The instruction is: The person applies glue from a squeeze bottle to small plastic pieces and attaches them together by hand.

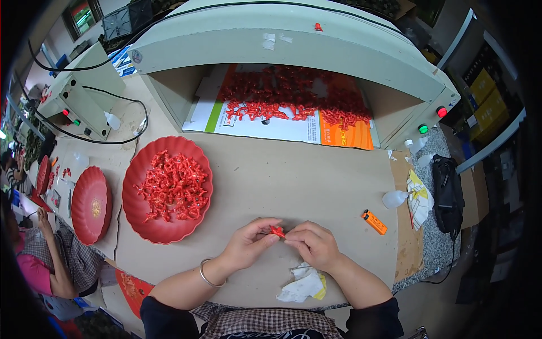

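Observation:
My left hand (248, 244), with a metal bangle on its wrist, pinches a small glossy red plastic-looking figure (276, 230) between thumb and fingers. The fingertips of my right hand (316, 244) are closed at the figure's right end, so both hands meet on it above the table. Its exact shape is too small to make out. A crumpled white and yellow cloth (305, 283) lies just below my right hand. To the left stands a scalloped red bowl (169, 234) heaped with similar small red figures (175, 186).
Behind the table's middle, an open-fronted pale box (282, 42) with lit buttons holds cardboard covered in red pieces (293, 96). An orange lighter (374, 222), white squeeze bottle (395, 198) and black bag (446, 195) lie right. Another red bowl (84, 195) and a seated person (53, 260) are left.

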Available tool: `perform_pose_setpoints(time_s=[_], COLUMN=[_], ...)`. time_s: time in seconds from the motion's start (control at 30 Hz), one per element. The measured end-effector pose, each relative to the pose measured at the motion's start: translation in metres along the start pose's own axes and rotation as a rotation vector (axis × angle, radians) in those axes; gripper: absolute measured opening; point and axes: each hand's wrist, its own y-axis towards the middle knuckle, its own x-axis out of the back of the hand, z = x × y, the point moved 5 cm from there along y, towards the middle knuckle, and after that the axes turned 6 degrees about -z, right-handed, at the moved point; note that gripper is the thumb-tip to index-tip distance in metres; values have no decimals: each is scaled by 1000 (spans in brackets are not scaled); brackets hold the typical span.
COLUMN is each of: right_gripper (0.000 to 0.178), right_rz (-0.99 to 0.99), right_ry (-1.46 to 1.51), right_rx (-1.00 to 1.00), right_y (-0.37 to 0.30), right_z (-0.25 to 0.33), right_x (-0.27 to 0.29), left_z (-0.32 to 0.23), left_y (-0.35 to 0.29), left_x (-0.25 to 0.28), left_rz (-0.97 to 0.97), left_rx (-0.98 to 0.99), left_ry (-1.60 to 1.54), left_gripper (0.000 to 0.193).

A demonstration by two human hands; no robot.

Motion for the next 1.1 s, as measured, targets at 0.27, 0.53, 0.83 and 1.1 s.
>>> perform_pose_setpoints(time_s=[0.27,0.53,0.83,1.1], right_gripper=[14,11,10,15], right_rz=[19,-4,-61,-123], right_ry=[-5,-8,80,27], right_rx=[2,-20,7,102], right_y=[0,-3,-7,-10], right_z=[-1,-5,-9,-17], right_x=[-2,0,-8,-8], left_z=[-1,-2,8,13], left_y=[0,5,0,7], left_x=[5,0,17,20], left_rz=[42,3,-185,-131], left_rx=[-72,-41,-20,3], left_ry=[165,126,31,79], left_gripper=[26,23,25,43])
